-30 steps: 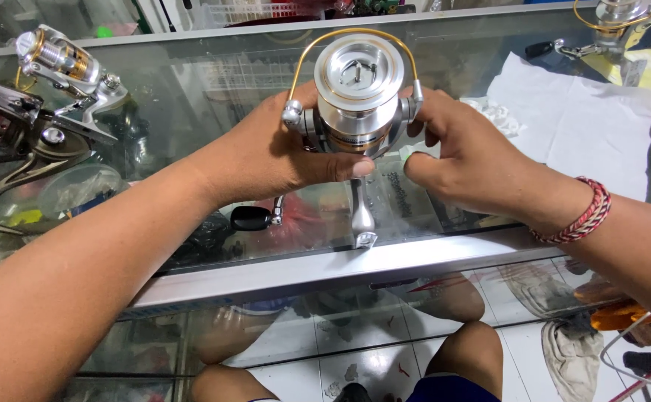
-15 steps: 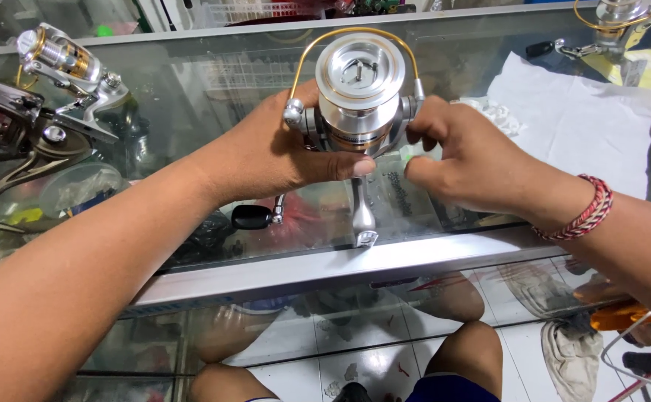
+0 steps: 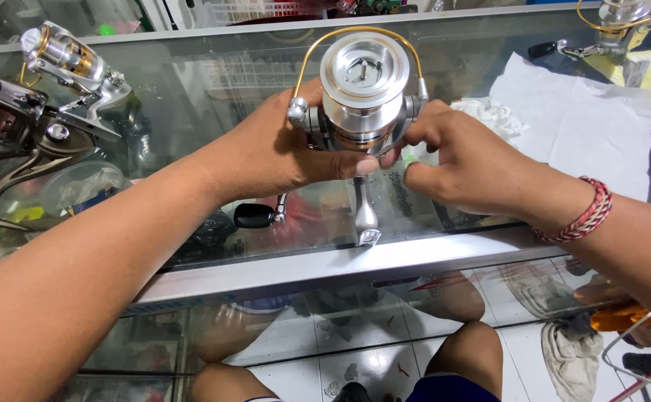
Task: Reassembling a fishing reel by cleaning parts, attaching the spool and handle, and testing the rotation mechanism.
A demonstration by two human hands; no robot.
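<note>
Above the glass counter (image 3: 489, 246), both hands' fingers (image 3: 355, 165) clamp the silver reel (image 3: 362, 93) between them.

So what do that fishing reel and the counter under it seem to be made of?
The spinning reel looks like brushed silver metal, going by its sheen and machined rings, though parts could be plastic. Its bail wire looks like gold-coloured metal. The counter top is clear glass, see-through and reflective, with a pale metal-looking front edge.

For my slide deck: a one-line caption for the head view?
Both hands, left and right, hold a silver spinning reel above a glass counter.
</note>
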